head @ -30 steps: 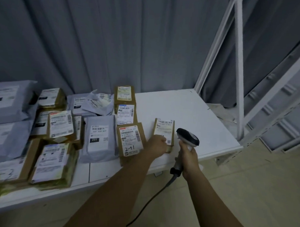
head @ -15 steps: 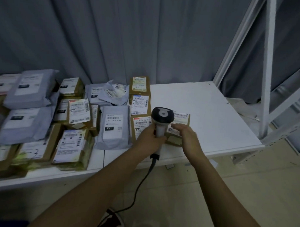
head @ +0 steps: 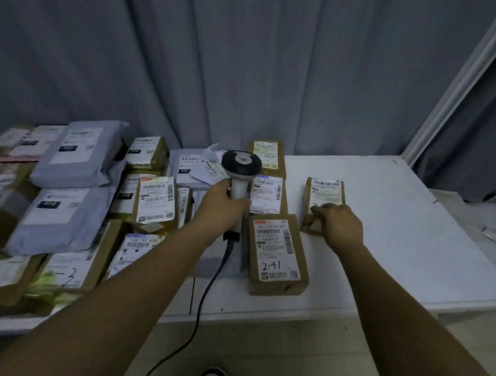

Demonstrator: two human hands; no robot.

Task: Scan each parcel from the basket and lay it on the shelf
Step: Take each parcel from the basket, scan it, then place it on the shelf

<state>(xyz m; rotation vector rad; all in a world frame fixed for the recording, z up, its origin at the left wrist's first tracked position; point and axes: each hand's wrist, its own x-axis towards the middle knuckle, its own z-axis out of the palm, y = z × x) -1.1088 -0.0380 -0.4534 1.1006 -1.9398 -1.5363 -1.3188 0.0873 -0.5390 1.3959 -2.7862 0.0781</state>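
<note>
The right hand (head: 341,225) gripped the parcel's (head: 324,198) near end, its length running away, while the left hand (head: 222,204) held the scanner (head: 240,170) alongside

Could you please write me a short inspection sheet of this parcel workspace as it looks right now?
Surface: white shelf, its right part bare.
Job's things: small brown parcel lies apart, right of the rows; parcel marked 241 near the front edge; scanner upright above the shelf. No basket in view.
Clutter: grey mailer bags and boxes crowd the left side, some stacked.
Grippers: left hand grips the scanner handle; right hand holds the small brown parcel's near end.
Cables: black scanner cable hangs over the front edge.
Surroundings: grey curtain behind; white frame post at right.
</note>
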